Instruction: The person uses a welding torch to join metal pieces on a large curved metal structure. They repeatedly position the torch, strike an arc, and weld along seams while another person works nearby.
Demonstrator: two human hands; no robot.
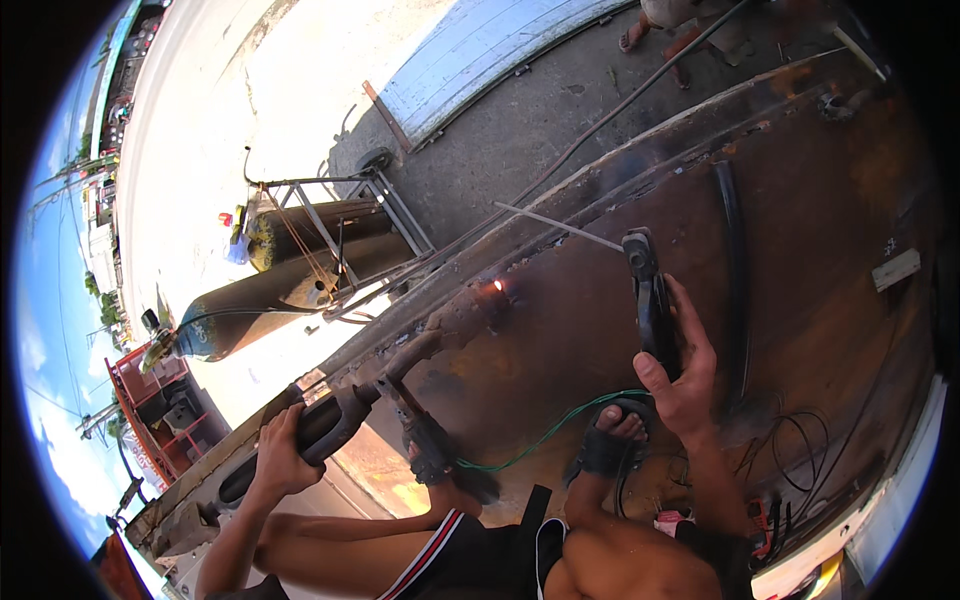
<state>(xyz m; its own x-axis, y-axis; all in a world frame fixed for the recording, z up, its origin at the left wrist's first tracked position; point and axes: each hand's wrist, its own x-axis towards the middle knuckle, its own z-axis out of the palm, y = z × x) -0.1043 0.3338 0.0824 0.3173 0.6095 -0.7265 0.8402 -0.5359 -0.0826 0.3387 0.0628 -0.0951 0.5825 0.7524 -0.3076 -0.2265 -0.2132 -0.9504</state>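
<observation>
My right hand [690,385] is closed round a black welding electrode holder [653,315]. A thin welding rod [560,225] is clamped in its head and points up and left, its tip apart from a small glowing spot [498,286]. That spot sits at the end of a rough seam on the rusty brown metal sheet [620,310]. On the left, my left hand [283,455] grips a dark, thick, tube-like piece [325,425] with rounded ends. Whether this piece is fixed to the metal frame beside it, I cannot tell.
My sandalled feet [615,430] rest on the sheet, with a green wire [540,435] between them. Right of the holder lie a black hose [733,270] and a small block [895,270]. Beyond the edge stand gas cylinders [270,285] on a cart and another person's legs [680,50].
</observation>
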